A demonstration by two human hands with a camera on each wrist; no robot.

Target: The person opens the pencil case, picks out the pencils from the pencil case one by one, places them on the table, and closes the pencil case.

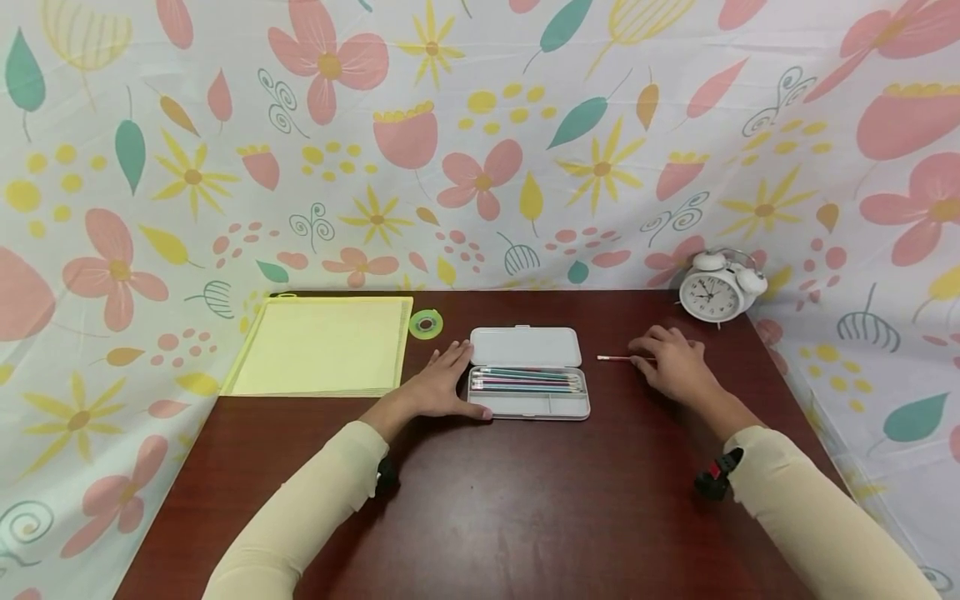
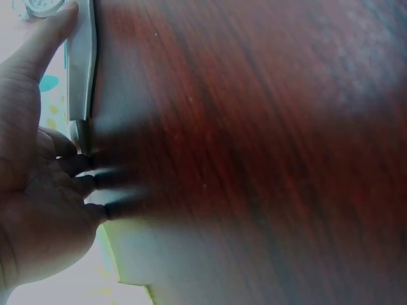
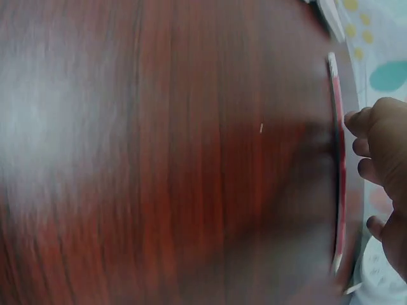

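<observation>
Left hand (image 1: 437,390) spread loosely, thumb on pencil case (image 1: 517,405) front-left corner; right hand (image 1: 678,371) right of case, fingers loosely bent by 1 pencil (image 3: 342,190), contact unclear; 1 alarm clock (image 1: 711,297) beyond, far right of case

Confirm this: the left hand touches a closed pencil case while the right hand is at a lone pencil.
No: the pencil case is open; the head view shows its lid lying back and pencils inside. The rest stands: the left hand touches it, and the right hand is at a lone pencil.
</observation>
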